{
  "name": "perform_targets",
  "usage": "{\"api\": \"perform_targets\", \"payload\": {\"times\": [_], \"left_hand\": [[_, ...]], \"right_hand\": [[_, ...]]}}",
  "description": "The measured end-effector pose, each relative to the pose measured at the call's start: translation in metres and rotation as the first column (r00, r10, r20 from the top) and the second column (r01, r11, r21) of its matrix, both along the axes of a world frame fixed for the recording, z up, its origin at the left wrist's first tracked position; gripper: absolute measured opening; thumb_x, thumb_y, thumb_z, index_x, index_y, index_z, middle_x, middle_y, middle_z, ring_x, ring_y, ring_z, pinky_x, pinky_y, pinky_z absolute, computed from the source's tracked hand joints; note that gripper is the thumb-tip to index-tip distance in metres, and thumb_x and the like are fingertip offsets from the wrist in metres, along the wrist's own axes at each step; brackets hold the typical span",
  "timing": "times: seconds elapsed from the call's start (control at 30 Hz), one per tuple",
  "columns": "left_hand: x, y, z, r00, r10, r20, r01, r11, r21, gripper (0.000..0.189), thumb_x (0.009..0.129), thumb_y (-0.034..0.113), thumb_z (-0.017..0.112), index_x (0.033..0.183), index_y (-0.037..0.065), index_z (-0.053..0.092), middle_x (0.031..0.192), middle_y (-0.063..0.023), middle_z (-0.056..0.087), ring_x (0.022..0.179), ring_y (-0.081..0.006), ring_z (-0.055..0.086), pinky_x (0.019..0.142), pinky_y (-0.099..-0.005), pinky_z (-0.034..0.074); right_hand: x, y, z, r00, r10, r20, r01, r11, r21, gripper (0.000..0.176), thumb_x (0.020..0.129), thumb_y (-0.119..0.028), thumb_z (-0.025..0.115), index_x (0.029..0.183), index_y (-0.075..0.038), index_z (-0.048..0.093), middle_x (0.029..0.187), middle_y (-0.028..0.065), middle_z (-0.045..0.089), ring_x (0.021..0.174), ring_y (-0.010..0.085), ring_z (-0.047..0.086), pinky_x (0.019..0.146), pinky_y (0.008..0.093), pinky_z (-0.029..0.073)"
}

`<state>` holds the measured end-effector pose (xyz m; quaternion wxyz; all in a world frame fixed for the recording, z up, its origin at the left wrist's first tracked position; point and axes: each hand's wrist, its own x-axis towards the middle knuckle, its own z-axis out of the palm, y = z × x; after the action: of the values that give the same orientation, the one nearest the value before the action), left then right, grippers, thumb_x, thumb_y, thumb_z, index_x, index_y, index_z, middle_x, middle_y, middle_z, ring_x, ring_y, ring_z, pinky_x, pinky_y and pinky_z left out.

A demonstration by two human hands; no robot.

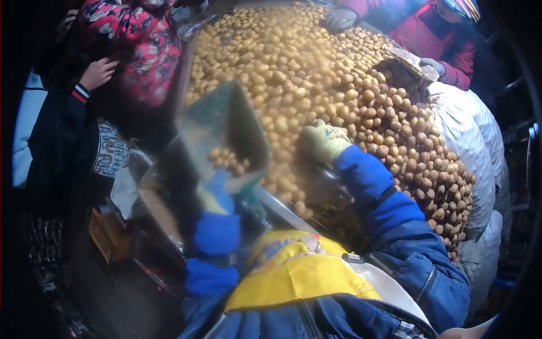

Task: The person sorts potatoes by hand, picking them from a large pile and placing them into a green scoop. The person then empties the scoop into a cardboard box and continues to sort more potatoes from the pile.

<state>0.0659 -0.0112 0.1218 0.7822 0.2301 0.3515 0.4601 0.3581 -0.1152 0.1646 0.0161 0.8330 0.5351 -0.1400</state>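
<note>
A large heap of potatoes (395, 130) spreads in front of me, paler on the left and browner on the right. My left hand (213, 198), in a yellow and blue glove, grips a green scoop (247, 133) at its near end. Several potatoes (227, 160) lie inside the scoop, which is tilted and slightly blurred. My right hand (327, 141), in a pale yellow glove, rests at the heap with its fingers curled. Whatever those fingers hold, if anything, is hidden. A metal edge (287, 210) runs between my forearms.
White sacks (466, 141) stand along the right side. Across the heap, a person in red (423, 34) holds a scoop-like tool (409, 61); another grey-gloved hand (340, 19) touches the potatoes. Two people stand at left, one in a flowered jacket (138, 51). A brown box (109, 234) sits lower left.
</note>
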Motion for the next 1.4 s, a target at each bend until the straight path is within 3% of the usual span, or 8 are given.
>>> {"api": "perform_targets", "payload": {"times": [0.2,0.3,0.5,0.83,1.2,1.3,1.33,1.4], "left_hand": [[0.004,-0.003,0.01,0.996,0.032,-0.084,-0.037,0.997,-0.065,0.033,0.1,-0.008,0.059,0.133,-0.007,0.055,0.119,-0.0167,0.064,0.106,-0.0264,0.068,0.096,-0.0442,0.062],[0.002,0.003,-0.009,0.996,0.013,0.092,-0.009,0.999,-0.043,0.037,0.096,-0.012,0.061,0.132,-0.007,0.059,0.12,-0.0155,0.063,0.11,-0.0263,0.067,0.097,-0.0439,0.062],[0.001,-0.003,0.005,1.0,0.012,0.012,-0.012,0.999,-0.05,0.037,0.096,-0.012,0.06,0.133,-0.008,0.059,0.122,-0.0159,0.064,0.11,-0.0253,0.067,0.096,-0.041,0.062],[0.002,-0.001,-0.002,0.993,-0.001,0.122,0.0,1.0,0.012,0.028,0.1,-0.01,0.06,0.127,-0.005,0.058,0.115,-0.0159,0.065,0.105,-0.0265,0.069,0.095,-0.0443,0.062],[-0.005,0.01,-0.069,0.893,0.121,-0.433,-0.092,0.992,0.086,0.025,0.096,0.0,0.071,0.121,-0.005,0.068,0.112,-0.0114,0.071,0.099,-0.0224,0.069,0.085,-0.0387,0.059],[-0.005,0.002,-0.039,0.84,0.135,-0.525,-0.03,0.979,0.203,0.036,0.091,0.017,0.078,0.117,-0.007,0.07,0.111,-0.0154,0.075,0.096,-0.0234,0.071,0.085,-0.0403,0.058],[-0.005,0.005,-0.046,0.736,0.113,-0.668,0.002,0.986,0.169,0.037,0.093,0.017,0.077,0.12,-0.007,0.069,0.113,-0.0158,0.075,0.097,-0.0236,0.072,0.085,-0.0414,0.059],[-0.003,0.003,-0.049,0.707,0.099,-0.7,0.001,0.99,0.141,0.042,0.093,0.019,0.079,0.122,-0.009,0.067,0.113,-0.0191,0.075,0.1,-0.0257,0.072,0.087,-0.0413,0.058]], "right_hand": [[0.02,0.015,0.003,0.962,-0.096,-0.255,0.068,0.991,-0.118,0.027,0.094,-0.027,0.068,0.114,-0.013,0.079,0.112,0.0171,0.077,0.107,0.0326,0.076,0.088,0.0453,0.06],[0.021,0.007,0.007,0.987,0.061,-0.151,-0.076,0.992,-0.098,0.029,0.092,-0.027,0.071,0.117,-0.013,0.078,0.11,0.0176,0.078,0.108,0.0315,0.075,0.091,0.0459,0.059],[0.004,-0.03,-0.009,0.992,0.127,-0.028,-0.125,0.991,0.058,0.03,0.094,-0.017,0.066,0.124,-0.012,0.07,0.116,0.0237,0.07,0.106,0.043,0.071,0.091,0.0561,0.052],[0.008,-0.038,0.014,0.99,0.087,-0.111,-0.106,0.978,-0.182,0.043,0.098,-0.018,0.059,0.141,-0.019,0.062,0.119,0.0244,0.071,0.113,0.0461,0.069,0.099,0.0559,0.053],[0.021,-0.038,-0.016,0.989,0.144,-0.022,-0.146,0.979,-0.144,0.023,0.095,-0.019,0.064,0.111,-0.013,0.08,0.104,0.0175,0.077,0.1,0.0365,0.075,0.088,0.0485,0.059],[0.003,-0.04,0.011,0.976,0.217,-0.005,-0.216,0.973,-0.083,0.021,0.095,-0.029,0.063,0.098,-0.017,0.081,0.095,0.0111,0.078,0.094,0.0312,0.075,0.097,0.0524,0.05],[0.006,-0.037,0.0,0.982,0.184,0.044,-0.18,0.98,-0.085,0.033,0.095,-0.047,0.069,0.101,-0.017,0.083,0.095,0.0164,0.078,0.091,0.0377,0.075,0.084,0.0511,0.058],[0.007,-0.042,-0.007,0.978,0.177,0.106,-0.176,0.984,-0.018,0.033,0.094,-0.046,0.069,0.098,-0.016,0.082,0.095,0.017,0.078,0.093,0.037,0.076,0.083,0.05,0.059]]}}
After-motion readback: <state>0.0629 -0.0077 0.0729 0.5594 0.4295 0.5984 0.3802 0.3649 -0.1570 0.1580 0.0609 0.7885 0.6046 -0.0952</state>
